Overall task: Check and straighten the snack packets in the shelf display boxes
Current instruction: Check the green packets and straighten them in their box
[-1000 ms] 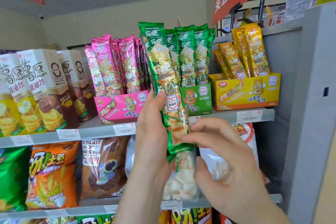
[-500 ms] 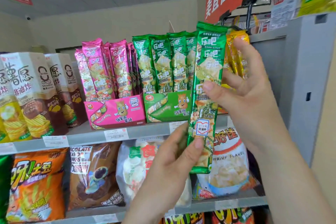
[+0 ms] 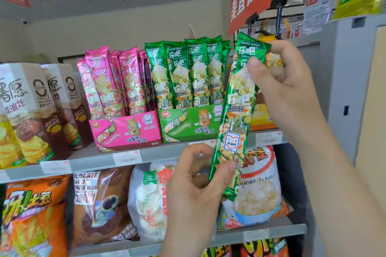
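Long green snack packet (image 3: 238, 115) held out in front of the shelf, nearly upright, top leaning slightly right. It stands just right of the green display box (image 3: 188, 124) and overlaps that box's right edge; it is not inside the box.

Right hand (image 3: 286, 87): raised, forearm coming in from lower right. Thumb lies across the packet's printed face near the top; fingers curl round behind the top edge. Closed in a pinch on the upper part of the packet.

Left hand (image 3: 196, 185): below, wrist entering from the bottom edge, palm turned toward the camera. Thumb tip presses the packet's lower front; the other fingers are curled loosely to the left of the packet, and whether they touch its back cannot be told. Grip on the lower part reads as a light pinch.

Green display box: holds a row of matching green packets (image 3: 188, 73), standing upright, tops roughly level.

Pink display box (image 3: 127, 131): directly left of the green box, touching or nearly so; its pink packets (image 3: 117, 81) lean left.

Yellow display box (image 3: 262, 119): right of the green box, mostly hidden behind the held packet and right hand.

Shrimp flakes bag (image 3: 259, 185): one shelf below the green box, behind the packet's lower end.
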`<state>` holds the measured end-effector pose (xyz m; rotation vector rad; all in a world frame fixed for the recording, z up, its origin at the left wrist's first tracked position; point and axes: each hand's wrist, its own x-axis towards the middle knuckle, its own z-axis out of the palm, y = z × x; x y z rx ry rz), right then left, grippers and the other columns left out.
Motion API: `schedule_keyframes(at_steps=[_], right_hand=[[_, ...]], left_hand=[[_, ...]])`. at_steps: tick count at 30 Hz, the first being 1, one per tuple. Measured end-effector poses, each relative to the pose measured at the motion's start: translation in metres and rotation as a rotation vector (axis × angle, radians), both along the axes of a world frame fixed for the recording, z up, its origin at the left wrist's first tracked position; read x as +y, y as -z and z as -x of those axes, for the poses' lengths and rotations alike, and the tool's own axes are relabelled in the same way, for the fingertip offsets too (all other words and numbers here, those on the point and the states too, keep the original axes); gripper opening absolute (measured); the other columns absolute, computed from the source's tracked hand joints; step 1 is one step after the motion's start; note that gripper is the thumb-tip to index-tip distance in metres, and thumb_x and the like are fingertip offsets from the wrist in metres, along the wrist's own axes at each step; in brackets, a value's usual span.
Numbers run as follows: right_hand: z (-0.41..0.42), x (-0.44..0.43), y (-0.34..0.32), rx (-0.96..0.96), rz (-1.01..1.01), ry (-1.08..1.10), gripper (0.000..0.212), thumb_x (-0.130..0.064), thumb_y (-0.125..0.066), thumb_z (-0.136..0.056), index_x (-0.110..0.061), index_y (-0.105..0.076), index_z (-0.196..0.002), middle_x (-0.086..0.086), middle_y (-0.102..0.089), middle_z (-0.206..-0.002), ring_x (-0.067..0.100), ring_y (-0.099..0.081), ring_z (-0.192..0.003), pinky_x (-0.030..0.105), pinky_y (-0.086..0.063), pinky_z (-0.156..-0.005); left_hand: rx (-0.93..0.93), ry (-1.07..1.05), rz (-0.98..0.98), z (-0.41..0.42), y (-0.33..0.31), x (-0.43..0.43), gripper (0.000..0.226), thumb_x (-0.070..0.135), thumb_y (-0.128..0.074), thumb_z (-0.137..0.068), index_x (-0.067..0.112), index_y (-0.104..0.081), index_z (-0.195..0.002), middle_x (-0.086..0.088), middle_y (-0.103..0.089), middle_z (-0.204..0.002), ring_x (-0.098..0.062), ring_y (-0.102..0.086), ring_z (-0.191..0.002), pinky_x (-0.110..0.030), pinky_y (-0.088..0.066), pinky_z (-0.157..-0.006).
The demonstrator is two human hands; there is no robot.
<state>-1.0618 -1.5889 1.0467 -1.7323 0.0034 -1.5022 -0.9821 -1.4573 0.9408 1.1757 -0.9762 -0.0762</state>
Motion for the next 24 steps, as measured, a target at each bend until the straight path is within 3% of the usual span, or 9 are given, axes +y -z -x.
schedule_keyframes(at_steps=[5, 7, 10, 14, 15, 16, 19, 21, 24], right_hand=[[-0.001, -0.005, -0.010, 0.009, -0.048, -0.048, 0.009, -0.023, -0.054, -0.099, -0.021, -0.049, -0.106, 0.021, -0.058, -0.076, 0.024, -0.047, -0.063, 0.026, -0.043, -0.041], [0.002, -0.010, -0.013, 0.088, -0.064, -0.126, 0.015, -0.029, -0.054, -0.098, -0.024, -0.047, -0.111, 0.011, -0.061, -0.083, 0.023, -0.053, -0.071, 0.029, -0.048, -0.042], [0.010, -0.021, -0.017, 0.286, -0.001, -0.316, 0.048, -0.040, -0.065, -0.086, -0.038, -0.037, -0.125, -0.012, -0.072, -0.097, 0.010, -0.067, -0.087, 0.031, -0.054, -0.050], [0.011, -0.036, -0.021, 0.368, 0.052, -0.424, 0.087, -0.022, -0.080, -0.069, -0.071, -0.026, -0.117, -0.008, -0.074, -0.106, 0.023, -0.073, -0.092, 0.035, -0.059, -0.060], [0.011, -0.038, -0.023, 0.333, 0.064, -0.419, 0.089, -0.022, -0.079, -0.068, -0.071, -0.026, -0.120, -0.008, -0.074, -0.106, 0.025, -0.072, -0.093, 0.038, -0.060, -0.065], [0.009, -0.041, -0.025, 0.292, 0.078, -0.418, 0.090, -0.020, -0.078, -0.069, -0.067, -0.027, -0.126, -0.005, -0.074, -0.108, 0.027, -0.072, -0.094, 0.040, -0.061, -0.069], [0.006, -0.043, -0.034, 0.122, 0.101, -0.422, 0.087, -0.009, -0.074, -0.071, -0.049, -0.030, -0.135, 0.008, -0.071, -0.113, 0.024, -0.072, -0.095, 0.029, -0.058, -0.072], [0.005, -0.045, -0.045, 0.003, 0.125, -0.372, 0.085, -0.004, -0.073, -0.072, -0.040, -0.030, -0.135, 0.008, -0.071, -0.112, 0.022, -0.072, -0.093, 0.027, -0.057, -0.074], [0.007, -0.050, -0.065, -0.079, 0.194, -0.252, 0.088, 0.005, -0.072, -0.077, -0.033, -0.023, -0.139, 0.006, -0.073, -0.107, 0.023, -0.072, -0.090, 0.033, -0.058, -0.075]], left_hand=[[0.028, 0.044, -0.085, -0.005, -0.002, -0.003, 0.041, 0.029, -0.088, -0.064, 0.033, -0.048, -0.059, 0.001, -0.071, -0.065, -0.008, -0.058, -0.045, -0.020, -0.045, -0.041], [0.023, 0.032, -0.103, -0.006, -0.007, -0.005, 0.034, 0.030, -0.080, -0.061, 0.029, -0.047, -0.057, 0.000, -0.071, -0.061, -0.007, -0.056, -0.041, -0.016, -0.042, -0.038], [0.032, -0.022, -0.104, -0.011, -0.013, -0.008, 0.033, 0.037, -0.078, -0.057, 0.024, -0.047, -0.058, -0.001, -0.069, -0.056, -0.010, -0.056, -0.039, -0.016, -0.040, -0.037], [0.003, -0.051, -0.170, -0.018, -0.025, -0.016, 0.040, 0.045, -0.081, -0.061, 0.026, -0.046, -0.061, -0.001, -0.060, -0.049, -0.018, -0.050, -0.043, -0.017, -0.045, -0.043], [-0.030, -0.058, -0.204, -0.020, -0.031, -0.017, 0.041, 0.045, -0.084, -0.065, 0.028, -0.047, -0.064, 0.000, -0.059, -0.051, -0.018, -0.046, -0.045, -0.032, -0.046, -0.040], [-0.102, -0.074, -0.241, -0.022, -0.037, -0.019, 0.038, 0.043, -0.083, -0.070, 0.032, -0.047, -0.070, 0.001, -0.062, -0.058, -0.018, -0.045, -0.048, -0.047, -0.052, -0.051], [-0.566, -0.261, -0.406, -0.030, -0.063, -0.020, 0.033, 0.053, -0.066, -0.083, 0.047, -0.034, -0.093, 0.014, -0.069, -0.084, -0.008, -0.056, -0.057, -0.039, -0.052, -0.064], [-0.866, -0.409, -0.428, -0.032, -0.092, -0.018, 0.028, 0.062, -0.050, -0.086, 0.048, -0.029, -0.098, 0.013, -0.068, -0.092, -0.009, -0.061, -0.077, -0.038, -0.050, -0.070], [-1.037, -0.539, -0.330, -0.033, -0.140, -0.024, 0.037, 0.060, -0.046, -0.083, 0.042, -0.041, -0.115, 0.015, -0.064, -0.105, -0.007, -0.058, -0.091, -0.032, -0.047, -0.076]])
